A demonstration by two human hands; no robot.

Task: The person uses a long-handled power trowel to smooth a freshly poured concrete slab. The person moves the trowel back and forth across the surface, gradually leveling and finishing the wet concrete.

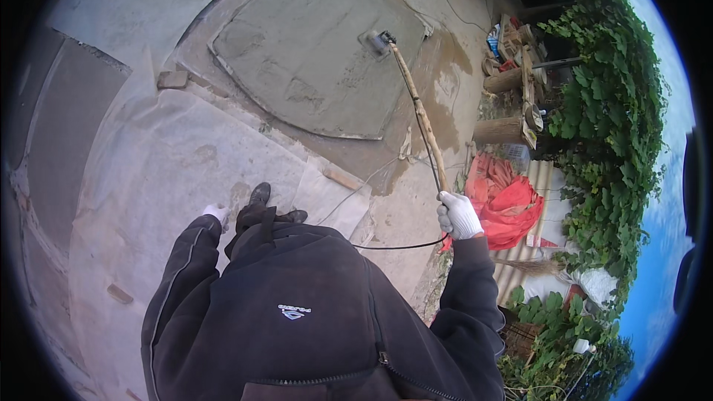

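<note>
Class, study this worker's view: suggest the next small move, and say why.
Probably guide the dark, boxy tool head leftward over the smooth grey concrete slab: the head sits near the slab's right side, while rougher-looking patches show farther left. The white-gloved right grip holds the long pale wooden pole that reaches the head.

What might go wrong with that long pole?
Only the right hand holds the pole, so it might twist or slip. The black cable loops loosely beside that hand and might snag. The tool at the far end sits on damp-looking cement and might leave a dent.
</note>
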